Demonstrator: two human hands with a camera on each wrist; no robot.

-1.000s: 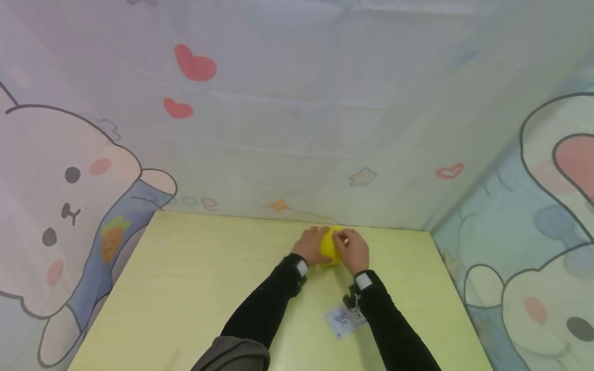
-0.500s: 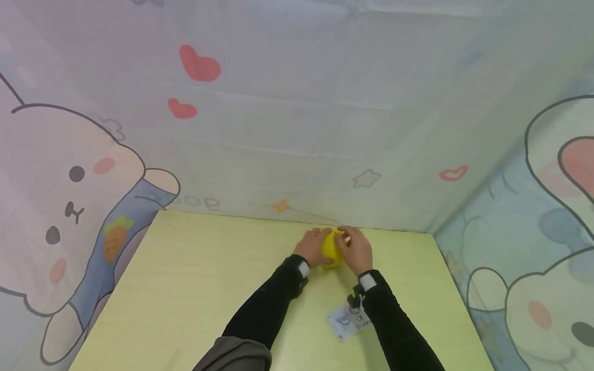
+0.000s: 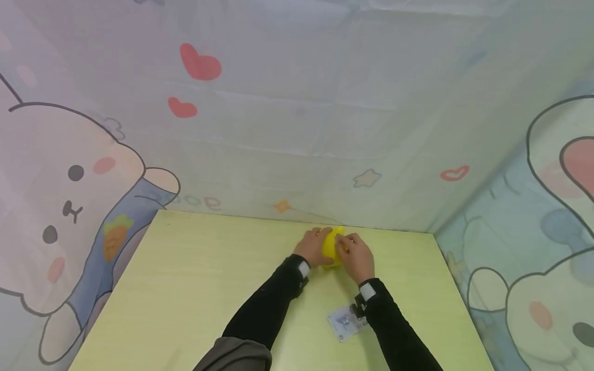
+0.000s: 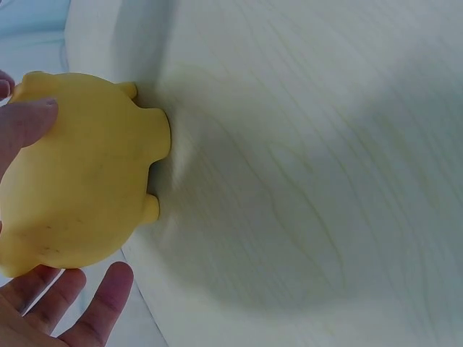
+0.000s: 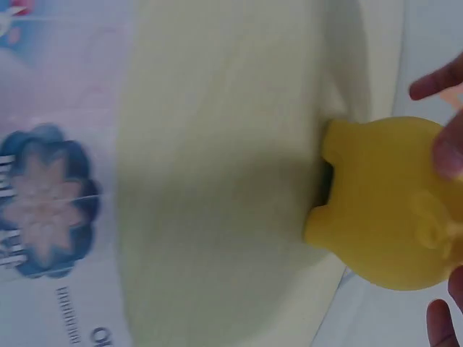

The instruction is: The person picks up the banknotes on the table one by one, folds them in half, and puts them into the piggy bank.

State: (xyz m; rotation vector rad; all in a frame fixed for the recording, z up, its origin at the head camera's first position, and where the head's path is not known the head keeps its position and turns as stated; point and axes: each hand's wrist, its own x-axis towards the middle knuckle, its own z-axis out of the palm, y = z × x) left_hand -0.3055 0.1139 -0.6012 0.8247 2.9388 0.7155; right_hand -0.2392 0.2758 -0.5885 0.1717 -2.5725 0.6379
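A yellow piggy bank (image 3: pixel 330 248) stands on its stubby legs near the table's back edge. From the left, my left hand (image 3: pixel 312 248) grips it, with the thumb on its near side. In the left wrist view the thumb (image 4: pixel 32 123) lies against the bank's side and other fingers show around its far end. My right hand (image 3: pixel 357 256) is at the bank's upper right with thumb and forefinger drawn together. Whether something small sits between those fingertips is hidden. A banknote (image 3: pixel 342 324) lies flat on the table, partly beneath my right wrist.
The pale yellow table (image 3: pixel 209 288) ends at a printed cloth wall (image 3: pixel 287 129) right behind the piggy bank. More cartoon cloth (image 3: pixel 547 288) rises along the right side. Dark wrist cameras are strapped on both wrists.
My right hand has drawn slightly toward me and its fingers have bunched closer together at the bank's upper side. The left hand keeps its hold, and the piggy bank stays in place.
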